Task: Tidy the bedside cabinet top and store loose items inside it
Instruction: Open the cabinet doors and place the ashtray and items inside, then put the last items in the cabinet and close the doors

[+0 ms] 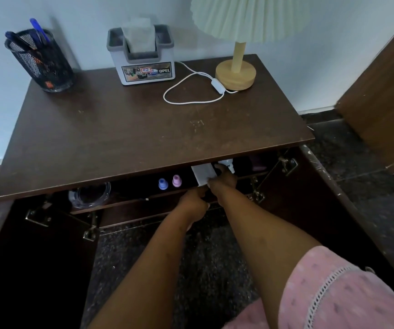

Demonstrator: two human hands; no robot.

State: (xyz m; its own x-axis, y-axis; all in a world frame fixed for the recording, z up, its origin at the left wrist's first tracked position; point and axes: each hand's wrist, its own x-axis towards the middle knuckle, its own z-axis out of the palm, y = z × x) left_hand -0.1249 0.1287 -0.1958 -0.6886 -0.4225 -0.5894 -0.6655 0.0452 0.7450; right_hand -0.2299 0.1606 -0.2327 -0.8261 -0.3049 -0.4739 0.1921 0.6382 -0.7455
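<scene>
The dark wooden bedside cabinet (143, 129) stands open, both doors swung out. My right hand (222, 180) reaches onto the upper shelf and grips a white flat box (203, 173) just under the top's front edge. My left hand (193, 205) is lower, at the shelf's front edge, fingers curled; what it holds is hidden. On the shelf sit a blue-capped bottle (163, 184), a pink-capped bottle (176, 180), a white bottle (228, 163) and a glass bowl (89, 194).
On top stand a black mesh pen holder (41, 62) back left, a grey tissue box (143, 55) in the middle, and a lamp (236, 70) with a white cord (191, 91) back right. The open doors (321, 198) flank my arms. A wooden panel (381, 91) stands right.
</scene>
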